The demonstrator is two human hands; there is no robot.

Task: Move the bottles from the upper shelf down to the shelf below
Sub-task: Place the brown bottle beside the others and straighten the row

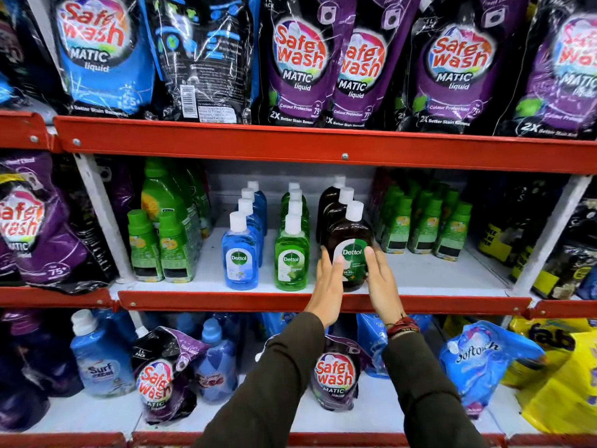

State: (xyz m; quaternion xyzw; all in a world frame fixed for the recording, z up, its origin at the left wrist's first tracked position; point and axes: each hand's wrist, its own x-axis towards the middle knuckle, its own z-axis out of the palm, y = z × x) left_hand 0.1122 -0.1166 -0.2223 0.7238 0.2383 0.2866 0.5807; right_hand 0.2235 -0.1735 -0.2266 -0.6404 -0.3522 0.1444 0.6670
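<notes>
On the middle shelf (323, 302) stand three rows of Dettol bottles with white caps: a blue row (239, 250), a green row (291, 253) and a brown row. My left hand (329, 279) and my right hand (381, 279) press against both sides of the front brown Dettol bottle (350, 244), which stands upright at the shelf's front edge. Two more brown bottles (332, 205) stand behind it. The shelf below (106, 412) carries detergent pouches and bottles.
Green-capped bottles stand left (143, 247) and right (426, 221) of the Dettol rows. Safe Wash pouches (298, 66) fill the top shelf. On the bottom shelf are a Surf Excel bottle (100, 360), a Safe Wash pouch (336, 376), a blue Softouch pouch (481, 360) and yellow bags (565, 383).
</notes>
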